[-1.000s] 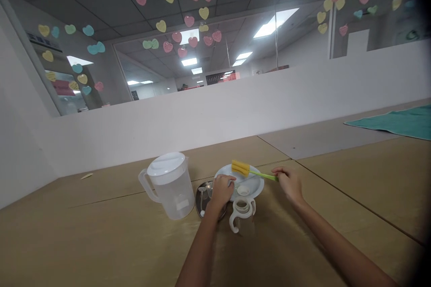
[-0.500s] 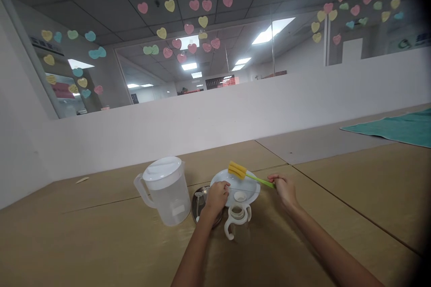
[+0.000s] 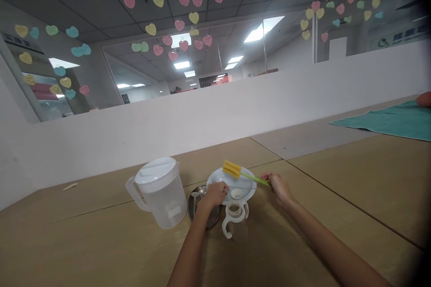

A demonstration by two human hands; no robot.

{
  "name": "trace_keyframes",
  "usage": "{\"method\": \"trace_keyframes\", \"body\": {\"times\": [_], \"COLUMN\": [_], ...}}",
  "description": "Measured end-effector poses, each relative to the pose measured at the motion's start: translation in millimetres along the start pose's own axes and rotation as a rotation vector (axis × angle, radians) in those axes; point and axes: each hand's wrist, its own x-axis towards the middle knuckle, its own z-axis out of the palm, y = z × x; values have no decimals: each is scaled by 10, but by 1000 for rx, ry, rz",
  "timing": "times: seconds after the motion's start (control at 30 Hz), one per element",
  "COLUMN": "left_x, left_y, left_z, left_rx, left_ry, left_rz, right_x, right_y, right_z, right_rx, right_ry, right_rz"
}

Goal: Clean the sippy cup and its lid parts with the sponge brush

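A white plate [image 3: 244,179] lies on the brown table [image 3: 303,215]. My right hand [image 3: 278,186] is closed on the green handle of a bottle brush [image 3: 235,171]; its yellow sponge head hangs over the plate's far rim. My left hand [image 3: 214,194] is curled at the plate's near left edge, its fingers on something small I cannot make out. A small white ring [image 3: 236,194] sits on the plate. Just in front stands a clear baby bottle with white handles [image 3: 235,220].
A clear plastic pitcher with a white lid [image 3: 158,193] stands left of the plate. A round metal dish [image 3: 198,204] lies partly under my left wrist. A teal towel [image 3: 390,120] lies far right. A white partition wall [image 3: 202,121] runs behind the table.
The view has drifted, so everything sits slightly left and lower. Both hands keep their places at the plate and the brush stays over its far rim.
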Motion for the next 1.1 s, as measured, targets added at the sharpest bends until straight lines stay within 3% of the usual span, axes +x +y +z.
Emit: {"method": "trace_keyframes", "body": {"times": [0.3,0.53,0.73,0.83,0.93,1.1], "left_x": [-183,-598,-701,-698,-698,-717], "left_y": [56,156,302,311,291,279], "left_z": [-69,-12,-18,-15,4,24], "left_rx": [-195,-789,-897,-908,-903,-812], "left_ry": [283,637,747,784,819,812], "left_rz": [23,-118,-97,-93,-89,-61], "right_x": [-44,-157,-325,-347,-339,-291], "right_y": [-41,-141,-199,-170,-165,-220], "right_z": [7,-18,-24,-11,-8,-43], "right_rx": [-4,-73,-373,-556,-654,-629], "right_ry": [-12,-68,-83,-98,-75,-9], "right_rz": [-2,-133,-431,-512,-480,-375]}}
